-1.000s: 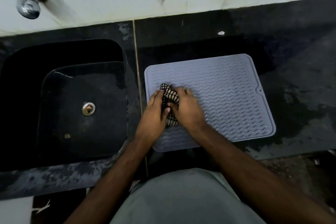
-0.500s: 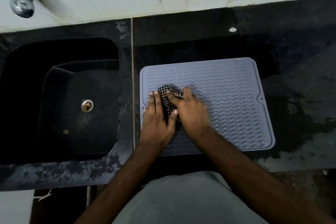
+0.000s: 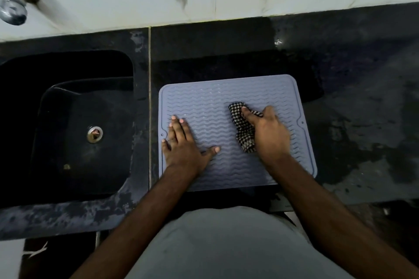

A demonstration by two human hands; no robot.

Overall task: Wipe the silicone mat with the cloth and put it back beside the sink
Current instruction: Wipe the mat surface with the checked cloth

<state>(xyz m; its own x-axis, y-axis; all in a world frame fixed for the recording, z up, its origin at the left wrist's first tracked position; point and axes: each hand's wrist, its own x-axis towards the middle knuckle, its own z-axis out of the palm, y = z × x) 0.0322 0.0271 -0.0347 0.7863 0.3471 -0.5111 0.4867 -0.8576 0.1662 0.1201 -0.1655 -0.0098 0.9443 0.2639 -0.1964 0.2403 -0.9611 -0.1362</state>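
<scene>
no readable text, no labels, no brands, no numbers, no signs anywhere

The tap [image 3: 12, 12] at the top left is smeared by motion blur and cut off by the frame's left edge. The right hand [image 3: 268, 135] covers part of the checked cloth [image 3: 243, 133], hiding the fingers under it. The left hand [image 3: 184, 142] and both forearms hide parts of the silicone mat [image 3: 210, 106], including stretches of its near edge. The sink [image 3: 68, 124] runs off the left edge, its far wall lost in shadow.
</scene>
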